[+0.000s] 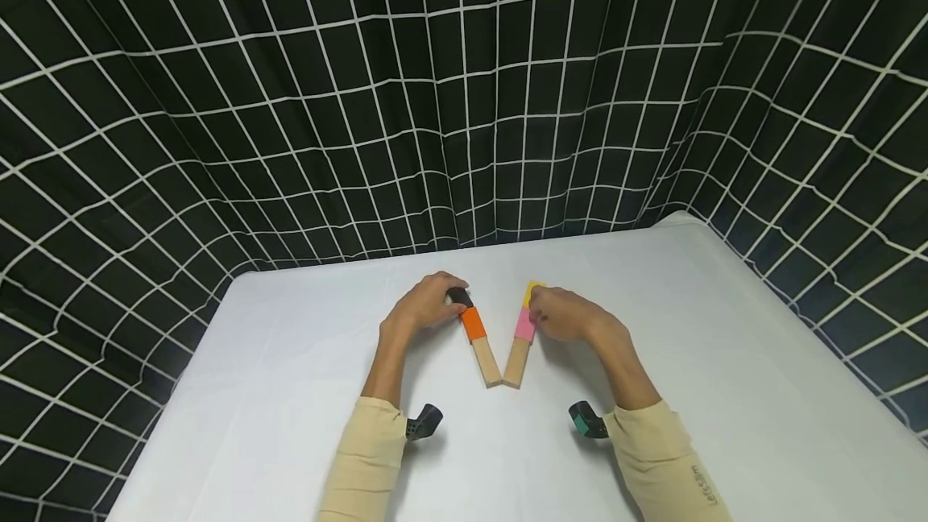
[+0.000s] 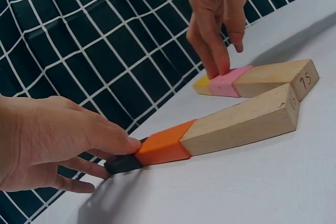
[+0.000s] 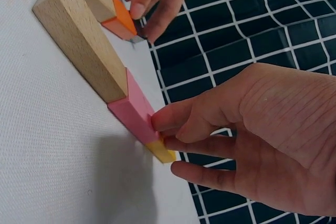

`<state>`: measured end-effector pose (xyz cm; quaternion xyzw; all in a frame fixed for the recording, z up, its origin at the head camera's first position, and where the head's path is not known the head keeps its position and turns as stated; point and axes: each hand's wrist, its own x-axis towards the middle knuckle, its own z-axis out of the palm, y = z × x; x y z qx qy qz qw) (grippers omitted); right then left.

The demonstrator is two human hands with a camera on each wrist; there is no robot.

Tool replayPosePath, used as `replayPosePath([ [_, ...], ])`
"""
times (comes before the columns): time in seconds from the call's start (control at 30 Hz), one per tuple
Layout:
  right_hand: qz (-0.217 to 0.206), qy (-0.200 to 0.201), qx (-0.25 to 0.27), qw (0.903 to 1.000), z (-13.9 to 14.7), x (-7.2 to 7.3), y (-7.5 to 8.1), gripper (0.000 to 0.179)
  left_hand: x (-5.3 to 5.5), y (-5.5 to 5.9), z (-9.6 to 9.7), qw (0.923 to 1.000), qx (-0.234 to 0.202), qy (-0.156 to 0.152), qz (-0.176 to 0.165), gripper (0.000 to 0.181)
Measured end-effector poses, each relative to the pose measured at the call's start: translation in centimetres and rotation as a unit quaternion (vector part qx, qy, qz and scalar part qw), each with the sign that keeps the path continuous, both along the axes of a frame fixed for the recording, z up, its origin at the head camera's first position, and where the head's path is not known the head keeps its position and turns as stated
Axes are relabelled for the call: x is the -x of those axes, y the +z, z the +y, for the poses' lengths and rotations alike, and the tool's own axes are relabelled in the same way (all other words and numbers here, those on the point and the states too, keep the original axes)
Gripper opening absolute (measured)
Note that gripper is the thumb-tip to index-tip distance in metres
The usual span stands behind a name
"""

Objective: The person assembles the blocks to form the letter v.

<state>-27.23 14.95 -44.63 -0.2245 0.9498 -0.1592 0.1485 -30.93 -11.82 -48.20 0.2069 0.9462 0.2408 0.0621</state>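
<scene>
Two long wooden blocks lie in a V on the white table, plain ends meeting nearest me. The left wooden block (image 1: 487, 361) has an orange section (image 2: 165, 142) and a black far end (image 2: 123, 163). My left hand (image 1: 426, 302) pinches that black end, thumb beside the orange and index finger round the tip. On the right wooden block (image 1: 516, 361) come a pink section (image 3: 135, 109) and a yellow tip (image 3: 161, 151). Bent fingertips of my right hand (image 1: 569, 314) touch the pink and yellow part from above; its thumb hangs apart in the left wrist view.
A white cloth covers the table (image 1: 290, 377). Dark curtains (image 1: 362, 103) with a white grid stand behind it and along both sides. Small black wrist cameras, left (image 1: 424, 422) and right (image 1: 588, 420), stick out from the beige sleeves.
</scene>
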Motion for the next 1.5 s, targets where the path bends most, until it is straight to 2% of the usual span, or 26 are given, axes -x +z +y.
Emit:
replayPosePath([
  [0.17,0.0,0.01,0.013,0.9999,0.0,0.0,0.3,0.03,-0.2,0.7,-0.6,0.9999,-0.007,0.0,-0.011,0.042],
  [0.33,-0.006,0.006,0.007,0.9999,0.1,0.0,0.1,0.03,-0.5,1.0,-0.8,0.9985,-0.004,-0.032,-0.044,0.037],
  [0.43,-0.005,0.004,0.003,1.0,0.2,0.1,0.1,0.029,-0.6,1.0,-0.6,0.9979,0.001,-0.044,-0.047,0.037],
  [0.87,-0.006,0.001,0.01,0.9999,0.2,0.1,0.1,0.03,-0.6,1.0,-0.4,0.9972,0.012,-0.044,-0.059,0.042],
  [1.1,0.001,-0.003,0.004,1.0,-0.2,0.1,0.1,0.029,-0.7,1.0,-0.6,0.997,0.023,-0.05,-0.054,0.043],
  [1.5,0.002,0.006,0.004,1.0,-0.2,-0.2,0.2,0.027,-1.2,1.3,-0.7,0.9972,0.016,-0.027,-0.067,0.04],
])
